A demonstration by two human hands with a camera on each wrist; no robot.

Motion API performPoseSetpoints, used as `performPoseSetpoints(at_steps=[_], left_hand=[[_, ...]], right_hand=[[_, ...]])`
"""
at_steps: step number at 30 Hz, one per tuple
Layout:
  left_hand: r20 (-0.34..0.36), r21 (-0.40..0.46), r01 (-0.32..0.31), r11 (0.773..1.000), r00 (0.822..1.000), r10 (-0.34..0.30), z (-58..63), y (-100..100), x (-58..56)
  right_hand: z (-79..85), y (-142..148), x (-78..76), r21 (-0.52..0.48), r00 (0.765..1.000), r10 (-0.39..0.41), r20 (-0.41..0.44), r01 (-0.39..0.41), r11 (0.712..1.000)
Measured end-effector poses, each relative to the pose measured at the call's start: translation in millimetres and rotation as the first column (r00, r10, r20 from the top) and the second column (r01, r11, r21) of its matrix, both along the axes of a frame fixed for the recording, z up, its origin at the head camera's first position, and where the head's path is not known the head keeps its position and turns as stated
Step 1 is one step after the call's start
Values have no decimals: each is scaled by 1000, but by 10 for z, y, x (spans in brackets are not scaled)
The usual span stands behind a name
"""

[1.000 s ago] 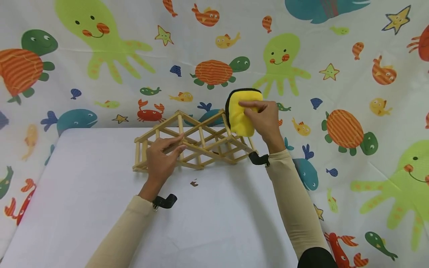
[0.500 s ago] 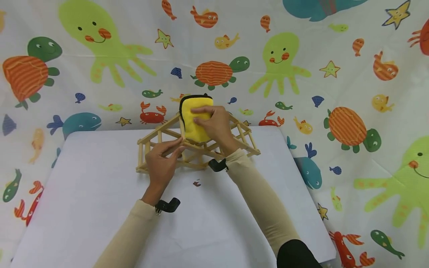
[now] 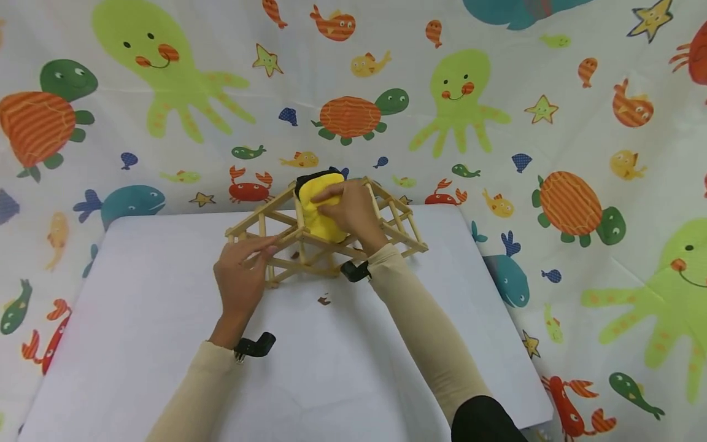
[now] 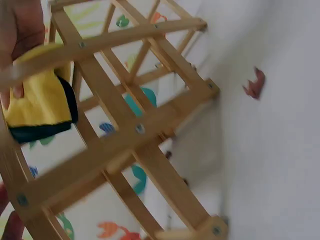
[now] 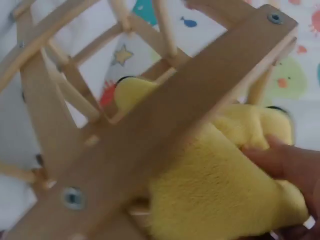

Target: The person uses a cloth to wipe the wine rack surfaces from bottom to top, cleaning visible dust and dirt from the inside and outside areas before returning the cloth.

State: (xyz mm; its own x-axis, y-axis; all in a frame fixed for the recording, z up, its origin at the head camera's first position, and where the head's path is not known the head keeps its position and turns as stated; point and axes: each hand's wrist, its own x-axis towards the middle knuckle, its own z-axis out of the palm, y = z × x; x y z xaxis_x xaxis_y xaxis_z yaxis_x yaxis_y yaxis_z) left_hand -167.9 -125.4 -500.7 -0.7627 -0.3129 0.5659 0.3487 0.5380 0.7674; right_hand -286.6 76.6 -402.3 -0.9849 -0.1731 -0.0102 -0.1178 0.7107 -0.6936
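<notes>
Left hand (image 3: pixel 240 273) and right hand (image 3: pixel 356 209) are apart: the left pinches a rail of the wooden lattice rack (image 4: pixel 115 143) between thumb and fingers, while the right grips a bunched yellow cloth (image 3: pixel 315 222) against the rack's middle. White table (image 3: pixel 138 331) spreads beneath both hands, and the rack stands on it just beyond them.

Wiping seems to be the step in hand. To do it well, the left hand should brace the rack firmly enough that the hinged lattice does not fold or slide, and the right should flatten the cloth along each rail, stroking lengthwise and working round the bolts (image 4: pixel 140 128) without snagging.

Lengthwise, the rack runs from beyond the left hand across to the right of the right hand; its zigzag upper corners point up and away, one on each side of the cloth. Cloth's long axis stands near upright, black-edged top leaning slightly toward the left-hand side; whether it wraps a rail cannot be told. Smaller still, a reddish-brown scrap or mark (image 3: pixel 324 299) lies between the hands, nearer the person.
</notes>
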Motion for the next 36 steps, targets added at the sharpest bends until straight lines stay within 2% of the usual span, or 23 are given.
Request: performPoseSetpoints(at_steps=[2, 4, 7, 9, 11, 12, 14, 15, 17, 19, 21, 23, 24, 26, 28, 29, 31, 33, 36], left_hand=[[37, 6, -65, 998, 997, 65, -86, -125, 47], [87, 16, -98, 995, 991, 96, -181, -239, 101], [155, 8, -114, 993, 982, 111, -336, -373, 184], [206, -3, -114, 993, 972, 113, -434, -445, 233], [257, -9, -121, 993, 959, 120, -527, -503, 271], [285, -11, -126, 992, 951, 124, -569, -527, 287], [337, -14, -136, 991, 932, 133, -640, -562, 308], [358, -11, -141, 990, 924, 135, -668, -572, 315], [384, -18, -156, 988, 911, 151, -715, -586, 318], [390, -24, -167, 986, 906, 163, -746, -589, 308], [382, -41, -179, 983, 906, 181, -771, -585, 291], [371, -62, -183, 981, 908, 193, -793, -579, 271], [367, -68, -181, 981, 910, 194, -803, -577, 263], [358, -86, -182, 979, 912, 201, -823, -572, 255], [345, -99, -182, 978, 916, 205, -835, -567, 255], [337, -101, -182, 978, 919, 205, -835, -568, 254], [317, -107, -184, 977, 925, 209, -830, -572, 250], [301, -107, -187, 976, 930, 211, -819, -578, 245], [286, -104, -194, 976, 934, 216, -806, -588, 235]], right_hand=[[-45, -42, -32, -10, 998, 38, 55, -38, 999], [-100, -88, -62, 29, 989, 89, 115, -93, 995], [-184, -130, -101, 113, 957, 207, 205, -233, 966], [-239, -135, -133, 99, 913, 322, 249, -355, 930], [-294, -132, -171, 22, 855, 437, 280, -461, 887], [-321, -133, -192, -23, 829, 477, 291, -492, 870], [-370, -152, -227, -123, 792, 532, 299, -521, 845], [-397, -172, -244, -166, 785, 548, 289, -523, 836], [-446, -229, -268, -226, 785, 564, 256, -519, 825], [-490, -295, -274, -278, 801, 547, 241, -483, 830], [-524, -346, -267, -288, 838, 492, 238, -423, 859], [-528, -369, -246, -238, 885, 399, 239, -346, 908], [-522, -367, -232, -219, 901, 354, 252, -303, 927], [-512, -346, -215, -177, 911, 314, 267, -274, 945], [-505, -308, -206, -197, 897, 327, 296, -278, 940], [-503, -287, -203, -244, 880, 350, 322, -280, 929], [-505, -252, -203, -365, 840, 391, 376, -253, 896], [-512, -235, -206, -477, 812, 412, 414, -192, 858], [-530, -245, -217, -582, 795, 429, 428, -120, 804]])
